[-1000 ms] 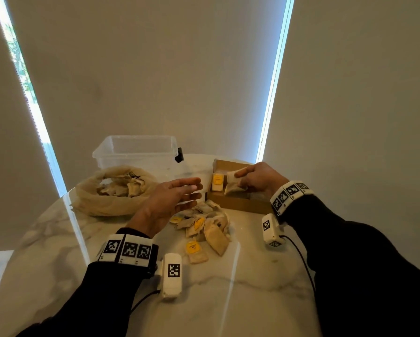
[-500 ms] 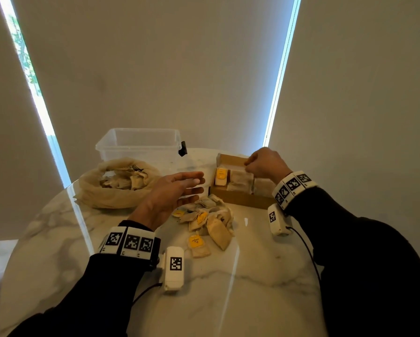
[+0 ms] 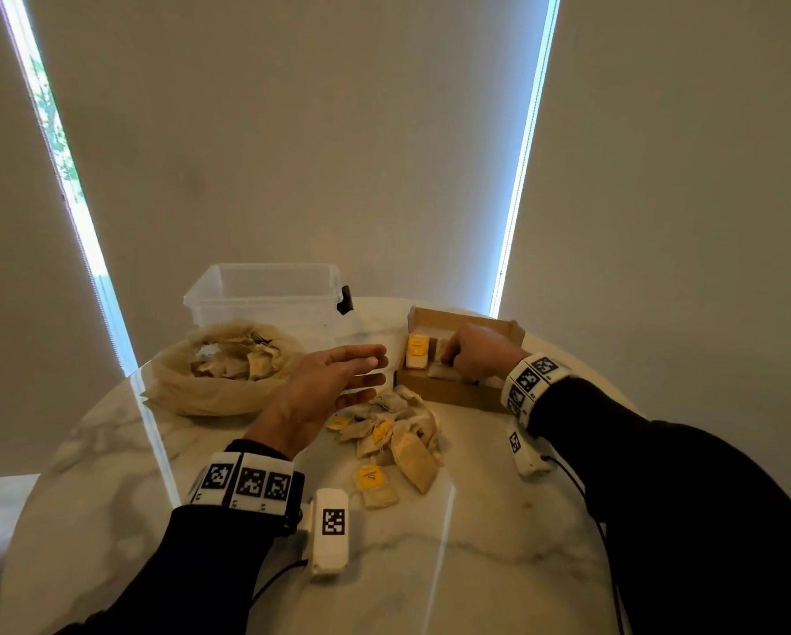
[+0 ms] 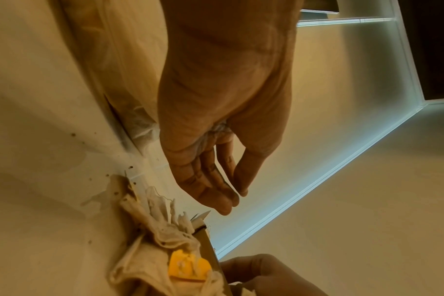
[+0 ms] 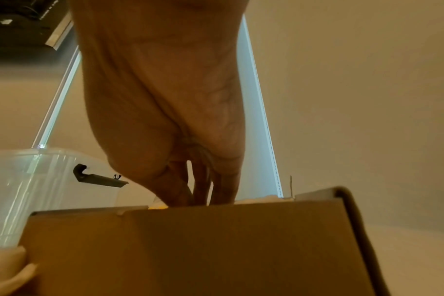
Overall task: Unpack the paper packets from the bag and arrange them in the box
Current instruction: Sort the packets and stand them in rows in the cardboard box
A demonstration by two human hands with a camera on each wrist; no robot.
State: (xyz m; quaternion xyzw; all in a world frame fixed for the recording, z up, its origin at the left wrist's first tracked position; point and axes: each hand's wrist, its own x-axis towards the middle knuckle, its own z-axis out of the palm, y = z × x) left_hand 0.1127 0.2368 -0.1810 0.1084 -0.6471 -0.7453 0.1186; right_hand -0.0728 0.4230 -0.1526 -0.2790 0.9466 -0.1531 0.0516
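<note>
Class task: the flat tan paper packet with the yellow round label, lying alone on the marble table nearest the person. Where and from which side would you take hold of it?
Take the flat tan paper packet with the yellow round label by its long side edges, probably from straight above with a thumb-and-finger pinch. It lies flat on the marble table, apart from the pile of packets, so its edges are free. The open left hand hovers closest.

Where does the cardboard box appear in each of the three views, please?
Head: box right of centre, beyond the loose packets, right hand inside it.
Left wrist: only an edge at bottom centre.
Right wrist: its wall fills the lower frame.
Shared landmark: the right hand, seen in all three.
</note>
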